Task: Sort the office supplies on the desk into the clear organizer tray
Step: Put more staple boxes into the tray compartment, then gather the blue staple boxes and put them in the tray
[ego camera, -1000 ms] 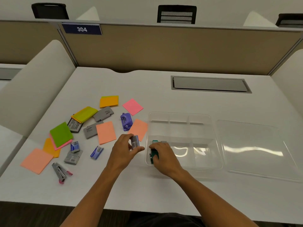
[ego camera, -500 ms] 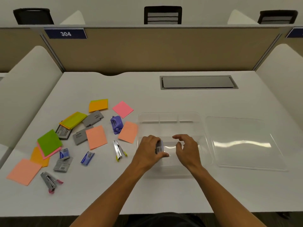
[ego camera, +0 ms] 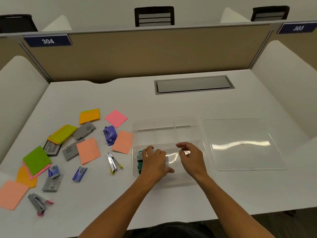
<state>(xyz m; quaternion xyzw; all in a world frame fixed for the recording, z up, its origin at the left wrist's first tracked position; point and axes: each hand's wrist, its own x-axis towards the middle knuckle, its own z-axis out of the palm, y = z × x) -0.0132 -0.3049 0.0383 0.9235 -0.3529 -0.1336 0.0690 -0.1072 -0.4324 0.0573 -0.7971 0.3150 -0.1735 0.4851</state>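
A white desk (ego camera: 171, 103) fills the view, bounded at 12 o'clock by a tan partition (ego camera: 145, 54) carrying number plates "304" (ego camera: 48, 41) and "303" (ego camera: 298, 28); a grey cable hatch (ego camera: 193, 84) is set into the desk near the partition. Black chair backs (ego camera: 154, 16) stand beyond it.

The clear organizer tray (ego camera: 164, 124) sits at desk centre, its long axis running 9 to 3 o'clock, with small compartments along its 12 o'clock edge. Its clear lid (ego camera: 243, 143) lies flat just beside it at 3 o'clock.

Both hands are over the tray's near compartment. The left hand (ego camera: 154, 162) pinches a small grey staple box (ego camera: 166, 161), held upright on edge; its fingers curl round it. The right hand (ego camera: 190, 157) hovers just beside it at 3 o'clock, fingers loosely spread and holding nothing.

A teal stapler (ego camera: 139, 163) lies in the tray's 9 o'clock end, long axis running 12 to 6 o'clock, partly hidden by the left hand.

At 9 o'clock of the tray, loose supplies lie scattered on the desk: sticky notes in salmon (ego camera: 88, 150), pink (ego camera: 116, 118), orange (ego camera: 89, 115), yellow (ego camera: 62, 133) and green (ego camera: 36, 159); a purple hole punch (ego camera: 109, 134); a silver staple remover (ego camera: 112, 162) pointing toward 12 o'clock; grey boxes (ego camera: 84, 130); blue staple packs (ego camera: 79, 174); and a grey stapler (ego camera: 38, 203) at the near 7 o'clock edge.
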